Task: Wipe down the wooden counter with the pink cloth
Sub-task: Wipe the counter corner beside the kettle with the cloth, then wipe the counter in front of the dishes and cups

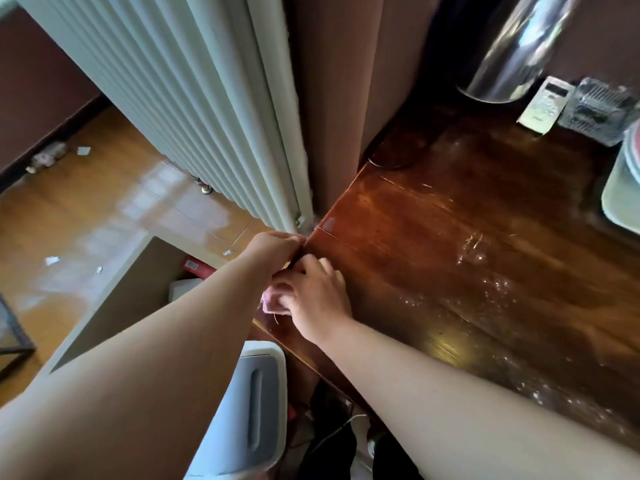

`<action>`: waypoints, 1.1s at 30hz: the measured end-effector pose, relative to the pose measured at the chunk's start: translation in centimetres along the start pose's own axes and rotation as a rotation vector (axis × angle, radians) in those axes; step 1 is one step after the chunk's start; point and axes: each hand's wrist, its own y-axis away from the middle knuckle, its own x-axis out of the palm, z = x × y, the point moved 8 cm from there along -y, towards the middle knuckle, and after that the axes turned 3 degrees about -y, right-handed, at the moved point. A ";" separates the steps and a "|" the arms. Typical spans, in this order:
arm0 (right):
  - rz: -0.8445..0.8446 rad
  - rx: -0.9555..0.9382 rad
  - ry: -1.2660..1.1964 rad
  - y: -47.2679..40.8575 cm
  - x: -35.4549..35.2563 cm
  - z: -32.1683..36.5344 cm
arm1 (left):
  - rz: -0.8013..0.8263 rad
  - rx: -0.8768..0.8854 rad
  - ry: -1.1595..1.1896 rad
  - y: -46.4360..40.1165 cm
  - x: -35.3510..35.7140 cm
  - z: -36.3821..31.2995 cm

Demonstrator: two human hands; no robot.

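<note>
Two bare forearms come in from the bottom edge — no sleeves, cuffs or fabric on either one as far up as the frame shows. Left hand and right hand both ungloved; no rings, watch, bracelet or wrist strap seen. Fingernails too blurred to tell — short at most. No marks, tape or bandage on either arm. Rest of the body out of view.

white radiator left; steel pot, remote far right.
</note>
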 end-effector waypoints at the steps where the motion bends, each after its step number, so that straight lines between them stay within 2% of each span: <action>1: -0.015 0.012 0.010 0.3 0.1 0.0 | -0.011 0.005 0.021 0.1 0.0 -0.1; 5: 0.117 -0.177 0.001 4.2 2.2 0.8 | -0.038 0.025 0.006 0.7 -0.2 -0.5; 7: 0.141 -0.202 0.007 3.7 2.0 0.6 | -0.073 0.011 0.004 0.9 -0.3 -0.1; 13: -0.106 0.045 -0.025 0.5 -2.9 -3.1 | -0.171 0.014 0.020 1.0 -0.4 0.1; 18: 0.043 -0.159 -0.015 5.0 -1.4 -2.2 | -0.242 0.061 -0.024 0.6 0.2 -0.2; 21: -0.066 -0.020 -0.057 2.0 -3.7 -4.9 | -0.332 0.106 -0.131 1.0 0.7 -1.0; 24: -0.186 0.107 -0.017 1.2 -5.4 -6.6 | -0.411 0.209 -0.197 2.3 1.6 -2.6; 29: -0.119 -0.025 -0.051 4.3 -5.5 -7.1 | -0.434 0.481 -0.333 3.8 3.9 -4.9; 33: -0.264 0.198 -0.039 0.6 -8.9 -11.9 | -0.453 0.587 -0.493 4.2 5.9 -5.9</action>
